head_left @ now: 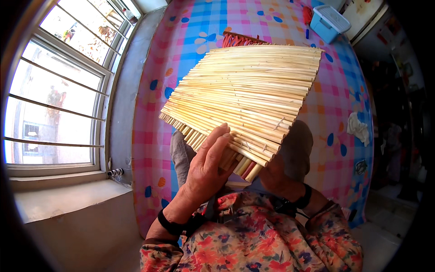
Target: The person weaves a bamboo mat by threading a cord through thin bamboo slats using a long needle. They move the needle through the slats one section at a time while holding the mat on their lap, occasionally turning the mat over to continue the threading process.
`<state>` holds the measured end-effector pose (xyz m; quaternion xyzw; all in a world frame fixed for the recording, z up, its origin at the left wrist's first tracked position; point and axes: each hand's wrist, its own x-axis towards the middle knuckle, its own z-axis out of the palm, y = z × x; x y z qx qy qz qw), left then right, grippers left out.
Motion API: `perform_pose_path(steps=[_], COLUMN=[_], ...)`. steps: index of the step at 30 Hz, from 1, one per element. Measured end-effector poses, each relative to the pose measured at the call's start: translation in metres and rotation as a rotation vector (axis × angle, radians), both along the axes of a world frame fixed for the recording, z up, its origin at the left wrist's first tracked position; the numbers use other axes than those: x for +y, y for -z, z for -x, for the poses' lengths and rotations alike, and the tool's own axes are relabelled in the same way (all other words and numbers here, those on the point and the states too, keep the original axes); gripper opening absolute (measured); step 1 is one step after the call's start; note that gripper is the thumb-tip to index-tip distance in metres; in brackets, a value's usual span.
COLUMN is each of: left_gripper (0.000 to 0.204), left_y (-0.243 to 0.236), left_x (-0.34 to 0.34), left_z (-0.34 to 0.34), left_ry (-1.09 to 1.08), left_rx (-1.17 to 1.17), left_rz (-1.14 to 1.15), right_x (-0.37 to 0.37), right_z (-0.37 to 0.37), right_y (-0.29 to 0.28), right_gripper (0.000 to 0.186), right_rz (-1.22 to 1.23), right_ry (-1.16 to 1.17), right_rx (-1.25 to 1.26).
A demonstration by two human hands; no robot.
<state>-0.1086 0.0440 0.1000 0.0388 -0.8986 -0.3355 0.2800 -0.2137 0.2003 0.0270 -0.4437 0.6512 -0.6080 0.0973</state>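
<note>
A mat of pale straw-like stalks [244,90], laid side by side, slants across my lap. A second layer of stalk ends [195,136] shows under its near left edge. My left hand [206,165] grips the near edge, with fingers lying over the top stalks and the thumb out of sight below. A short reddish stalk end [248,170] sticks out among the pale ones beside it. My right hand [274,179] is in shadow under the near right corner, its fingers hidden by the mat. Red crisscross lacing [240,41] on a brown strip shows past the far edge.
A pink and blue checked cloth [156,136] covers the surface around me. A light blue lidded box [328,23] stands at the far right, near a red object [308,14]. A crumpled white cloth [359,128] lies to the right. A barred window [59,99] is on the left.
</note>
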Motion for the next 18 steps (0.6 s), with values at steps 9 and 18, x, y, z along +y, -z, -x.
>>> perform_pose_path(steps=[9, 18], left_gripper=[0.064, 0.044], left_y=[0.013, 0.028], left_x=[-0.002, -0.013], left_z=[-0.003, -0.002], left_ry=[0.027, 0.065], left_rx=[0.037, 0.049], left_rz=[-0.061, 0.161], right_x=[-0.007, 0.020], right_z=[0.014, 0.017], right_y=[-0.023, -0.019], right_gripper=[0.007, 0.011], right_rz=[0.020, -0.126], right_ry=[0.064, 0.056], right_rx=[0.269, -0.106])
